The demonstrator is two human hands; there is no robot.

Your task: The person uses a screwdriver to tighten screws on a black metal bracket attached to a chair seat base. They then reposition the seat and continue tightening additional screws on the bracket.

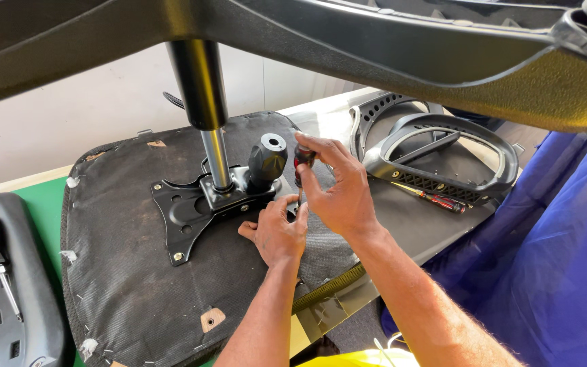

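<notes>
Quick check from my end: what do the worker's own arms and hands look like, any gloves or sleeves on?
Both arms are bare from the frame's lower edge to the fingers. The left hand and right hand wear no gloves, and no rings, watch or wristband show. No sleeves reach the forearms. A bit of bright yellow clothing shows at the bottom edge.

The red-and-black-handled screwdriver (303, 160) stood upright, its tip apparently at the black metal mounting plate (186, 211), which lay flat on the upturned, black fabric-covered seat base (130, 285).

Armrests (443, 153), spare screwdriver (441, 200), blue cloth (552, 258)
</notes>
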